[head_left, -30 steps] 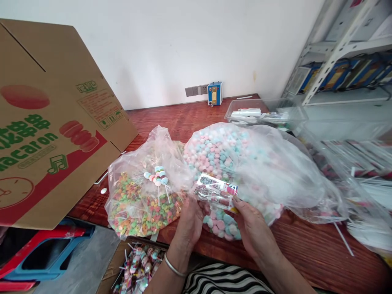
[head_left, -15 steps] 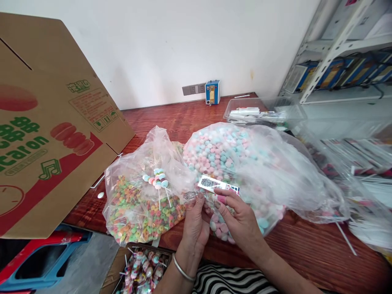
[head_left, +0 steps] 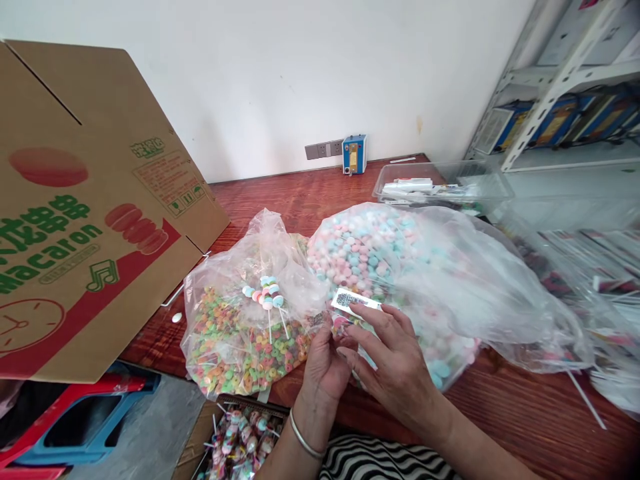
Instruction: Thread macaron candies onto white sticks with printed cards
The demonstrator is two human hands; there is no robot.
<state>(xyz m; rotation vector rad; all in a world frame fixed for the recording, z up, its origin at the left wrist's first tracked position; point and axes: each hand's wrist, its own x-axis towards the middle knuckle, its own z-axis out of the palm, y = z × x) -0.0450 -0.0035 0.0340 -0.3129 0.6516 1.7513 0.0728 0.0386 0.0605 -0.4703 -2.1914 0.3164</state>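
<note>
Above the table's front edge, my left hand (head_left: 327, 367) pinches a small clear wrapper with dark print between thumb and fingers. My right hand (head_left: 393, 360) lies against the same wrapper from the right, its fingers bent over the white printed part (head_left: 347, 300); its thumb tip is close to my left fingers. A pink patch shows between the hands. Whether anything is inside the wrapper is hidden. Just behind is a clear bag of pink, blue and white round candies (head_left: 350, 250). Left of it, several candy skewers (head_left: 267, 293) on white sticks lie on a bag of colourful ring candies (head_left: 240, 353).
A large cardboard box (head_left: 135, 267) stands at the left. Below it is a red and blue stool (head_left: 90, 427). An open carton of wrapped candy sticks (head_left: 245, 433) sits below the table edge. Clear plastic trays (head_left: 480, 177), a blue device (head_left: 354, 155) and a shelf (head_left: 545, 113) are farther back.
My right fingers have shifted over the wrapper and are more stretched out, covering more of its white part. The view has swung slightly left, so everything sits farther right.
</note>
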